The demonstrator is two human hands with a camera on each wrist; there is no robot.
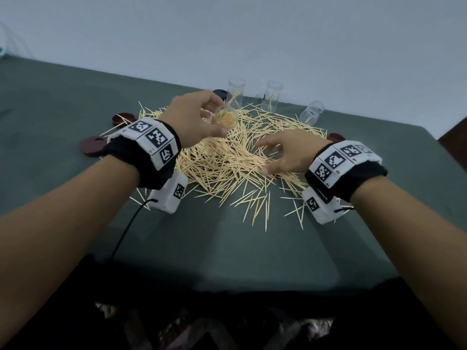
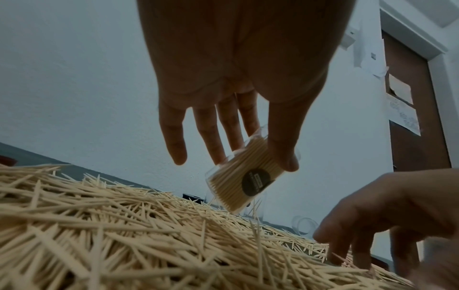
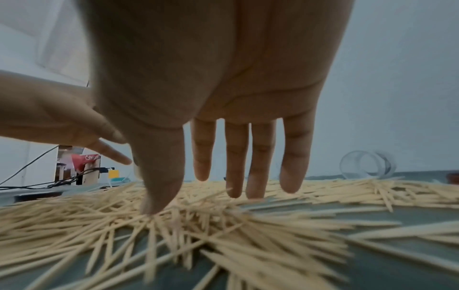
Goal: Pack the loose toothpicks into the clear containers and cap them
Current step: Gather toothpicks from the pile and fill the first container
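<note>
A large pile of loose toothpicks (image 1: 227, 168) (image 2: 124, 225) (image 3: 198, 225) covers the middle of the green table (image 1: 227, 253). My left hand (image 1: 213, 117) (image 2: 250, 157) holds a clear container (image 1: 225, 119) (image 2: 236, 186) packed with toothpicks above the far side of the pile, tilted, pinched between thumb and fingers. It has no cap on it. My right hand (image 1: 267, 157) (image 3: 211, 192) hovers over the right part of the pile with fingers spread and straight. Its thumb tip touches the toothpicks and it holds nothing.
Two upright clear containers (image 1: 236, 94) (image 1: 271, 98) with a few toothpicks stand at the back by the wall. A third (image 1: 312, 113) (image 3: 367, 164) lies on its side at the back right. Dark red lids (image 1: 92, 146) (image 1: 122, 118) (image 1: 336, 137) lie around the pile.
</note>
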